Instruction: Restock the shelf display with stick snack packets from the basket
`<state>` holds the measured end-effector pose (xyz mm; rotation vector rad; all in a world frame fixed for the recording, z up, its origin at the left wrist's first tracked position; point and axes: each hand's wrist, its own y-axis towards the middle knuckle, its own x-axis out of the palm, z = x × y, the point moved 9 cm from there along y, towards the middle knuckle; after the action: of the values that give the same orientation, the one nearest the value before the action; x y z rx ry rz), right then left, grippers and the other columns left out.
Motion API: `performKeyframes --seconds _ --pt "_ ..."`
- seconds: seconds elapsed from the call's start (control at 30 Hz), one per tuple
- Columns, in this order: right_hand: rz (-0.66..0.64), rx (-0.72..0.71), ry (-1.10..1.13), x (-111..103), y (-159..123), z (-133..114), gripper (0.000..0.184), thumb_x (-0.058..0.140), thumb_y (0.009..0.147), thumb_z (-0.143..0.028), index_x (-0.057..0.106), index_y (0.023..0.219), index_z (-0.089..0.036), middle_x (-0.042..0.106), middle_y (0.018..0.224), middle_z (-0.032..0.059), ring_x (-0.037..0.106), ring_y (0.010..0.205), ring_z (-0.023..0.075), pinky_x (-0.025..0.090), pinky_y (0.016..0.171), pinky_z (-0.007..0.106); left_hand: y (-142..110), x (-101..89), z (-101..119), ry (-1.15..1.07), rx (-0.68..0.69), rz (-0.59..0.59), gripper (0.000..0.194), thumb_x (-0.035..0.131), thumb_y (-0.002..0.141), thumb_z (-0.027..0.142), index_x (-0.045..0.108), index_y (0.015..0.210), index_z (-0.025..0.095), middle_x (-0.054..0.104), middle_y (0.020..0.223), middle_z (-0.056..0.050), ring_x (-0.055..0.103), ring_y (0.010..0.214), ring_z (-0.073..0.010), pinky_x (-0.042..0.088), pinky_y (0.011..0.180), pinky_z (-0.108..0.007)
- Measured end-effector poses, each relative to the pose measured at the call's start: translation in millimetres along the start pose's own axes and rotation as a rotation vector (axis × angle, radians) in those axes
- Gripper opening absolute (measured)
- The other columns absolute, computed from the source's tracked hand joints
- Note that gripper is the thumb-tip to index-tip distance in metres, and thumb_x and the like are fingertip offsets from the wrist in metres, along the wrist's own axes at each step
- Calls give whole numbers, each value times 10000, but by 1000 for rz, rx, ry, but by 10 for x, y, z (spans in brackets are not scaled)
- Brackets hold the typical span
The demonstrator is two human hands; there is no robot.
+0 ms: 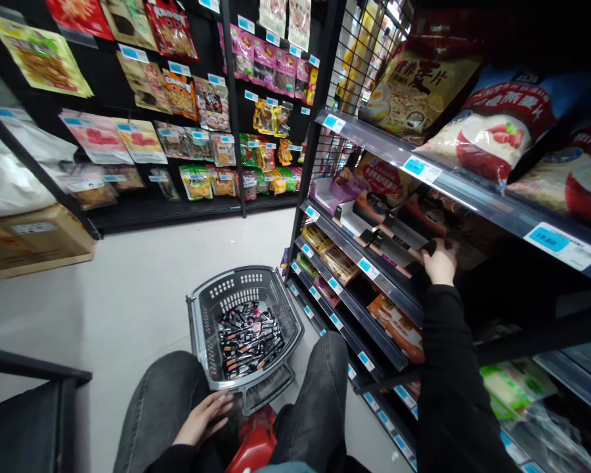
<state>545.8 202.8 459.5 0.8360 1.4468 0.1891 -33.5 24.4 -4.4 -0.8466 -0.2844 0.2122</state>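
Observation:
My right hand (440,261) reaches into the shelf at the right, its fingers bent round the near corner of an open cardboard display box (390,244). The far side of its fingers is partly hidden in shadow. Low in the view, my left hand (204,418) rests by my thigh, fingers stretched out and holding nothing. Just beyond its fingertips is the grey plastic shopping basket (295,320), on the floor between my knees. Many small black tubes or sticks with pink and orange-brown parts (251,338) lie heaped inside.
Large cereal bags (497,125) sit on the shelf above my right hand. Price tags line the shelf edges (369,268). Hanging snack packets (211,105) fill the black rack ahead. At left stand a cardboard carton (34,243) and a black frame (34,368). Something red (256,440) is below me.

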Motion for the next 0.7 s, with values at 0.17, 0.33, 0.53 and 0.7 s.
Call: performKeyframes --seconds 0.17,0.33,0.53,0.7 --pt "93 -119 4 -74 -6 -44 425 525 782 -385 495 1153 -179 308 1280 169 392 1112 291 337 879 379 48 -11 -47 17 -41 -22 387 733 575 295 600 915 166 608 1150 -175 538 1107 -318 480 861 -408" --pt "225 -177 -47 -353 -53 -264 342 451 833 -354 537 1082 -136 376 1229 186 346 1135 319 284 912 434 53 -16 -39 21 41 -1 406 693 622 339 582 974 170 589 1178 -179 528 1122 -311 469 875 -407" --pt "-76 -737 -63 107 -311 -1704 313 358 880 -293 565 1046 -128 534 1070 158 422 1004 256 317 865 360 24 21 -14 60 -74 -39 359 708 611 269 591 937 173 606 1160 -157 533 1121 -295 496 837 -383" --pt "-291 -721 -271 933 -63 -2277 309 424 840 -244 623 1015 -86 563 1139 178 319 1175 307 145 990 474 -100 8 56 69 -14 -29 368 717 586 332 601 901 181 639 1099 -140 560 1088 -292 495 826 -375"
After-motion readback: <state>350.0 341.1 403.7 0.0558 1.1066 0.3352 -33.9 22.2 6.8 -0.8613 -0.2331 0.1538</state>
